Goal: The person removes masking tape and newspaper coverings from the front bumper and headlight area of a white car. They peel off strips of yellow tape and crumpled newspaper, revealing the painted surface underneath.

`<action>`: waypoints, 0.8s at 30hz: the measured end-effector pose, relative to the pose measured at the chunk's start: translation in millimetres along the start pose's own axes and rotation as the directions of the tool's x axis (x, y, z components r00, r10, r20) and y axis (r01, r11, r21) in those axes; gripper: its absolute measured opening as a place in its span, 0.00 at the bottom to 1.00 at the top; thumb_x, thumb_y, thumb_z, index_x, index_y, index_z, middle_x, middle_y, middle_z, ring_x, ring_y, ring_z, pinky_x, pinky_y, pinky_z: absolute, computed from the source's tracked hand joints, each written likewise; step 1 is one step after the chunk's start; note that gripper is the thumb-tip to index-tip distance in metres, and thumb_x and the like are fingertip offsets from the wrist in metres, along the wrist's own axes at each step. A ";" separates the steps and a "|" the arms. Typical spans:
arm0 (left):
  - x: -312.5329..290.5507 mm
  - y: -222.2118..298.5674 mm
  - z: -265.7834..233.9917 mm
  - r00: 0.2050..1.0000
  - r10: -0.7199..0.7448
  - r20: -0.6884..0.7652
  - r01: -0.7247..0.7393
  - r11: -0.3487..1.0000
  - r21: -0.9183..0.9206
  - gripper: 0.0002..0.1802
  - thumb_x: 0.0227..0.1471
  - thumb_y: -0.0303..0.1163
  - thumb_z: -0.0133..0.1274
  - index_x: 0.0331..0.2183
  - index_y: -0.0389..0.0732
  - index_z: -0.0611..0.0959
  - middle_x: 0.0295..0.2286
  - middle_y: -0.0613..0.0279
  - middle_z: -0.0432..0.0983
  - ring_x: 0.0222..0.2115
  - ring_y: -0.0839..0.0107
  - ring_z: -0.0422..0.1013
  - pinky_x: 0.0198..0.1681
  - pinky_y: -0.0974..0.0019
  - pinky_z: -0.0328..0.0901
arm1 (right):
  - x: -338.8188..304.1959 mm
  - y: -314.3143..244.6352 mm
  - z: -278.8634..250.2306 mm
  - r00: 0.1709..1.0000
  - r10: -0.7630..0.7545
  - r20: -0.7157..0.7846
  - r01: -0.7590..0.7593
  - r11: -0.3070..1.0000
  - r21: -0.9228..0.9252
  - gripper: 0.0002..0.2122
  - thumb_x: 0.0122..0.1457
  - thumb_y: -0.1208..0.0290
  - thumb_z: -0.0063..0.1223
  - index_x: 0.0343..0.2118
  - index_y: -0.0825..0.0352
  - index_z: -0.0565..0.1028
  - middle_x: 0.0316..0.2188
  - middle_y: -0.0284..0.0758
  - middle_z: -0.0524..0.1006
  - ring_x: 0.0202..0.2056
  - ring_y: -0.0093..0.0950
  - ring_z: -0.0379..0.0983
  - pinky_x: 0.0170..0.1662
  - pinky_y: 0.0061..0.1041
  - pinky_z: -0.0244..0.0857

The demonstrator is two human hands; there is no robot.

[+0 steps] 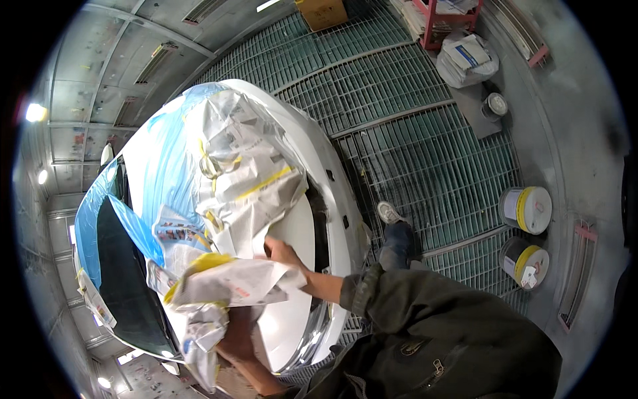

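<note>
A white car [292,319] has its front partly covered with crumpled newspaper masking sheets [246,146] edged in yellow tape. My left hand [239,336] is closed on a loose bunch of masking paper [232,282], lifted over the bare white hood; part of its fingers hides behind the paper. Ahead of it, my right hand [284,255] has curled fingers at the edge of the paper still stuck to the car. Blue masking film [163,173] lies beyond the newspaper, toward the dark windshield [123,266].
Metal floor grating [432,166] lies right of the car, with my shoe [389,213] on it. Two buckets [526,209] with yellow bands stand near the right wall. Farther off are a cardboard box [321,13], a white bag [467,60], a small can [494,105] and a red rack [435,23].
</note>
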State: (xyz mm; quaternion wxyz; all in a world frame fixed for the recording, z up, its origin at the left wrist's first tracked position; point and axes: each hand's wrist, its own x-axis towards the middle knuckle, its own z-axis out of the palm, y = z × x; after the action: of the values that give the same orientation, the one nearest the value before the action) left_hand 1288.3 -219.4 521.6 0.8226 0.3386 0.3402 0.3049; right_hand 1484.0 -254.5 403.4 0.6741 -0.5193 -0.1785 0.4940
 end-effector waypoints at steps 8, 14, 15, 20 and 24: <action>98.7 -38.9 25.1 0.989 -0.072 -0.132 0.075 0.997 0.020 0.40 0.59 0.55 0.37 0.63 0.39 0.54 0.62 0.51 0.50 0.62 0.53 0.48 0.65 0.47 0.42 | -0.9 -43.0 3.4 0.981 -0.148 0.128 0.179 0.940 -0.290 0.10 0.52 0.69 0.51 0.24 0.73 0.71 0.28 0.48 0.73 0.33 0.48 0.72 0.37 0.41 0.66; 113.0 -8.4 25.0 0.964 0.053 -0.262 -0.044 0.998 0.042 0.38 0.59 0.53 0.38 0.62 0.38 0.55 0.62 0.51 0.51 0.61 0.54 0.50 0.64 0.48 0.43 | 7.1 -110.7 -4.2 0.901 -0.211 0.380 0.287 0.945 -0.156 0.07 0.48 0.77 0.49 0.31 0.71 0.72 0.30 0.46 0.73 0.35 0.50 0.71 0.40 0.42 0.67; 114.2 -4.1 24.7 0.954 0.074 -0.290 -0.063 0.997 0.045 0.38 0.60 0.53 0.38 0.62 0.38 0.55 0.61 0.51 0.52 0.61 0.54 0.50 0.64 0.48 0.44 | 13.0 -122.0 -11.8 0.874 -0.212 0.437 0.307 0.938 -0.159 0.09 0.50 0.76 0.53 0.33 0.73 0.72 0.27 0.45 0.73 0.32 0.44 0.74 0.38 0.37 0.68; 109.7 11.2 27.9 0.864 0.216 -0.454 -0.193 0.976 0.097 0.37 0.60 0.51 0.39 0.62 0.38 0.56 0.61 0.51 0.53 0.60 0.55 0.51 0.64 0.49 0.45 | 76.1 -112.7 -77.2 0.713 0.161 0.682 -0.435 0.865 0.251 0.15 0.62 0.61 0.52 0.41 0.70 0.77 0.28 0.35 0.81 0.23 0.20 0.76 0.27 0.18 0.68; 118.0 11.3 41.6 0.761 0.302 -0.574 -0.266 0.953 0.149 0.36 0.60 0.50 0.40 0.62 0.38 0.57 0.60 0.51 0.54 0.60 0.56 0.53 0.64 0.50 0.46 | 187.4 -13.4 -127.5 0.864 0.479 0.153 -0.503 0.831 0.237 0.15 0.61 0.56 0.51 0.36 0.65 0.77 0.33 0.31 0.78 0.32 0.21 0.73 0.32 0.24 0.67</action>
State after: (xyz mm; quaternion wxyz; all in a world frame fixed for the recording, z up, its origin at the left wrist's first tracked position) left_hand 1385.9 -141.0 511.0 0.6099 0.2984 0.5323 0.5056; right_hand 1670.5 -161.4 313.5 0.5801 -0.4294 0.0003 0.6922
